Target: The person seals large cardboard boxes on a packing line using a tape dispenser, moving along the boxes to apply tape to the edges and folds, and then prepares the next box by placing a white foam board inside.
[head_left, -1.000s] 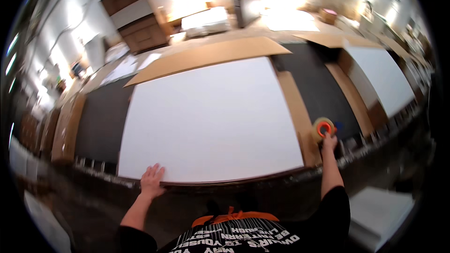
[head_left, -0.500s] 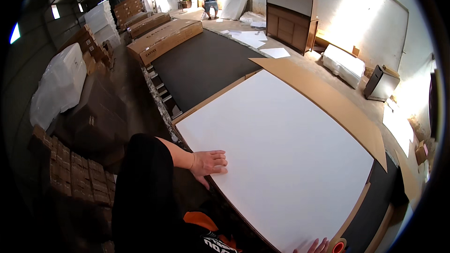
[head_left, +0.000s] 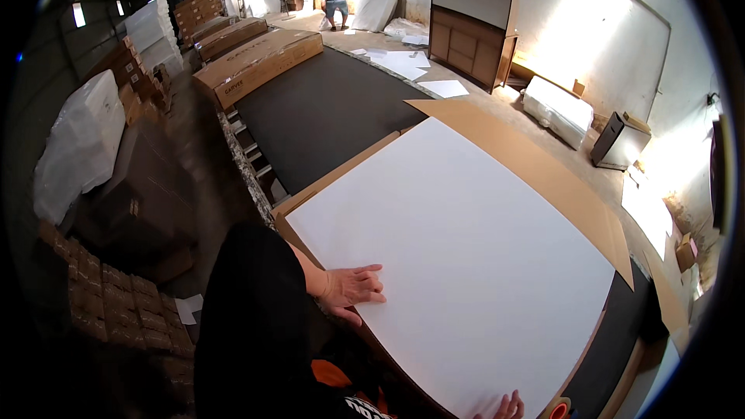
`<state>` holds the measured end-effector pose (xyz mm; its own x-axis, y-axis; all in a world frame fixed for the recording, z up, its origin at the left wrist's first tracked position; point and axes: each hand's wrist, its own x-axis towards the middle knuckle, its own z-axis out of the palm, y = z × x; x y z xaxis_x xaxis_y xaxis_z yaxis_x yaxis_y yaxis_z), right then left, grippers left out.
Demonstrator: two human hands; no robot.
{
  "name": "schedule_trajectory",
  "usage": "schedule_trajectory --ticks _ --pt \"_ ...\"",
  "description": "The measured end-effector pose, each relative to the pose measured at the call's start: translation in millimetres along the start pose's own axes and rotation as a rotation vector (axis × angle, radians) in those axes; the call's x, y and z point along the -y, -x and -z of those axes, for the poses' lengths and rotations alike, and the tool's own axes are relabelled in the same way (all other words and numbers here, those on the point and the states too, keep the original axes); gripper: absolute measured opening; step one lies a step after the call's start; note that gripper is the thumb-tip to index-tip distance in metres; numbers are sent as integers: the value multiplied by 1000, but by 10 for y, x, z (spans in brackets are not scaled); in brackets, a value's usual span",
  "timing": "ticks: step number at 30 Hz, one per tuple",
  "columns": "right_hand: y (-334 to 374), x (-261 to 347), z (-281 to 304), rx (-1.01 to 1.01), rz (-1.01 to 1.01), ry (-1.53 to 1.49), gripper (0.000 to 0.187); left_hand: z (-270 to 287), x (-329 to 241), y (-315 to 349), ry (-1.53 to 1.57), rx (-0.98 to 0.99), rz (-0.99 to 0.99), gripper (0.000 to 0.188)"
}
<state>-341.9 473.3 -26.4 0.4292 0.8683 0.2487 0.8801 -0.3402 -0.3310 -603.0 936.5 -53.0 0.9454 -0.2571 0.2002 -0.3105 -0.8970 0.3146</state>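
A large white sheet (head_left: 466,264) lies flat across an opened cardboard carton (head_left: 516,151); whatever is under it is hidden. My left hand (head_left: 353,290) rests on the sheet's left edge, fingers spread over its top and thumb at the side. Near the bottom edge of the picture, my right hand (head_left: 506,406) touches the sheet's near end, its fingers apart and partly cut off by the frame. Just right of that hand is a roll of tape (head_left: 559,410) with a red core. Neither hand grips anything.
Beneath the carton runs a dark conveyor belt (head_left: 334,116), with long closed cartons (head_left: 264,66) farther along. Stacked flat cardboard (head_left: 116,295) and wrapped goods (head_left: 77,155) stand left. A brown cabinet (head_left: 473,23) and a wrapped bundle (head_left: 557,109) stand right. Far off, a person (head_left: 336,9) bends over.
My left hand has slid slightly farther onto the sheet, its index finger more stretched out. The right hand has shifted left, away from the tape roll. The whole view has turned slightly.
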Motion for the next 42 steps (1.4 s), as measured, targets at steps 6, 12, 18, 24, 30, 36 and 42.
schedule_trajectory --ticks 6,12,18,24,30,36,42 --pt "-391 395 -240 181 -207 224 73 -125 -85 -64 3 -62 40 53" --pt "-405 348 -395 30 -22 410 59 -68 -175 -5 4 -92 79 50" --pt "-882 1268 -958 104 28 124 60 -198 -108 -116 2 -235 44 47" --pt "-1436 1936 -1259 168 -10 335 66 -254 -55 -105 29 -430 122 45" --pt "-1322 1822 -1402 242 -6 332 71 380 397 906 -344 -257 753 66" --pt "-1344 2032 -1373 224 47 492 64 534 614 940 -232 -89 852 86" --pt "-2019 2647 -1562 254 69 265 66 627 801 1037 -273 -60 901 91"
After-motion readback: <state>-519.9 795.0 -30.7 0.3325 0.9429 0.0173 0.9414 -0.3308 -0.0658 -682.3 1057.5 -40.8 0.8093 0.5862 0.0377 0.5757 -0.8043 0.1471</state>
